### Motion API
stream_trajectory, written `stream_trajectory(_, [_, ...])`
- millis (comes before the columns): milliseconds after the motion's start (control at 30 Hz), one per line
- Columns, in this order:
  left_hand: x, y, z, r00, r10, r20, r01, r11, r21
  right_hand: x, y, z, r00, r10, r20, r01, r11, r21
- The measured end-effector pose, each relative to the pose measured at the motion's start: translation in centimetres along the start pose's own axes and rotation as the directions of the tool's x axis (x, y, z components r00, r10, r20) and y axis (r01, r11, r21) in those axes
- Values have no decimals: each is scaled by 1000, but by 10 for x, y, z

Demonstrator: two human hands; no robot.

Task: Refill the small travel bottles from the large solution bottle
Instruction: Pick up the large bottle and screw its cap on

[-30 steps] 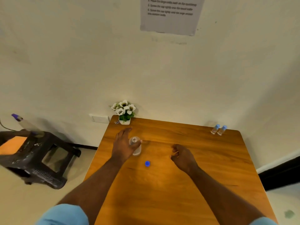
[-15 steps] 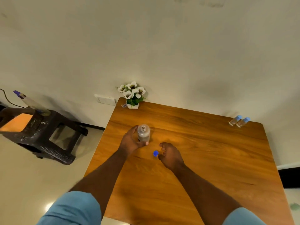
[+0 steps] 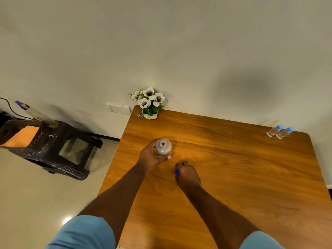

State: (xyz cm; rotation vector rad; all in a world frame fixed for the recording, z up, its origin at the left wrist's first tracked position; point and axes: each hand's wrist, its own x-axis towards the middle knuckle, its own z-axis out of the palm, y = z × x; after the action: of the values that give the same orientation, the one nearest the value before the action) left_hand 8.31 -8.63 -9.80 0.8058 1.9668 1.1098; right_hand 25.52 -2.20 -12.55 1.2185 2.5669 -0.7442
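1. One large solution bottle stands upright on the wooden worktop, towards its left side, with its neck uncapped and open to the camera.
2. One left hand is wrapped around the bottle's left and near sides, fingers curled on the clear body.
3. One blue cap shows as a small sliver at the left edge of the right hand; most of it is covered by the hand.
4. The right hand sits on the worktop just right of and nearer than the bottle, fingers curled in against the cap. Whether they actually pinch it or only touch it cannot be told from here.
5. Two small travel bottles with pale blue caps stand side by side, touching or nearly so, at the far right corner of the worktop, well apart from both hands. Whether they hold any liquid is too small to make out.
6. One small pot of white flowers sits at the far left corner against the wall.
7. One dark stool stands on the floor to the left, with one spray bottle leaning on it.
8. Two light blue sleeves are cut off at the bottom edge.
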Motion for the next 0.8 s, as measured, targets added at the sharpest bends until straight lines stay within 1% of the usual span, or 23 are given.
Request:
stream_trajectory(167, [-4,4,1,999,36,0,-36,998,-45,-10,5,-10,998,34,-58,-30,996,80])
stream_trajectory(267, [-6,16,0,998,64,4,-64,995,-70,-18,7,-26,989,71,-132,-49,985,166])
stream_trajectory(433, [-14,56,-8,992,125,17,-122,986,-114,-33,9,-76,960,108,-258,-13,939,343])
stream_trajectory(533, [-21,90,-15,979,201,28,-195,970,-145,-45,5,-120,940,134,-313,14,902,431])
stream_trajectory(700, [-31,159,-22,943,332,28,-322,931,-169,-69,-4,-207,883,141,-447,150,818,555])
stream_trajectory(800, [-39,206,-24,903,429,17,-418,889,-185,-87,-12,-265,841,89,-534,271,784,558])
